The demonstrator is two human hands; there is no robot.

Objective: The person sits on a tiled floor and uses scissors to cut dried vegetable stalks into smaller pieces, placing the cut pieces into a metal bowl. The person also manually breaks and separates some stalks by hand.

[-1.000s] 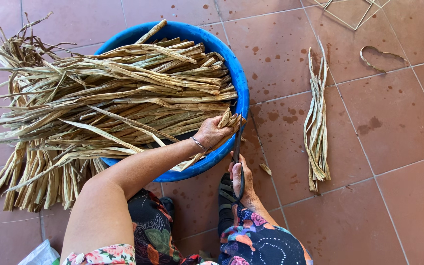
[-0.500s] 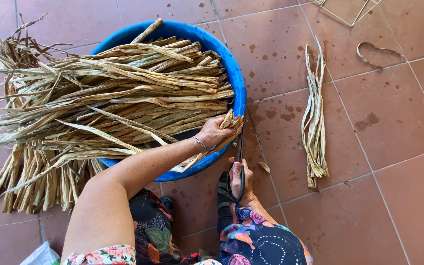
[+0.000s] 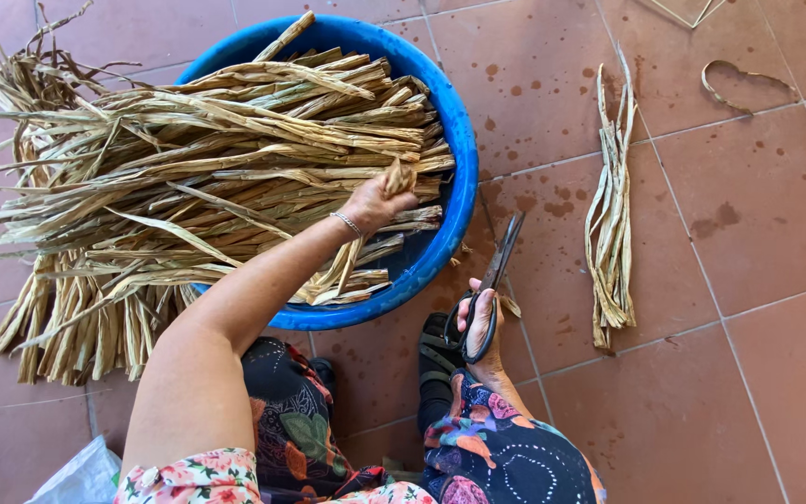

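A round blue tub (image 3: pixel 454 140) holds a big heap of dried straw-coloured plant strips (image 3: pixel 235 149) that spills over its left rim. My left hand (image 3: pixel 377 201) reaches into the tub's right side and grips the ends of a few strips. A thin bracelet circles that wrist. My right hand (image 3: pixel 479 322) sits lower, beside my knee, with its fingers through the handles of black scissors (image 3: pixel 494 271), blades pointing up toward the tub's rim.
A small bundle of cut strips (image 3: pixel 611 215) lies on the red-brown tiled floor (image 3: pixel 748 280) right of the tub. A curled strip (image 3: pixel 734 84) lies at the far right. A dark sandal (image 3: pixel 436 350) and patterned clothing are below; a plastic bag corner (image 3: pixel 76 476) is bottom left.
My left hand has moved up and further into the tub and has closed on the strip ends. The scissors have come clearly into view, held lower right of the tub.
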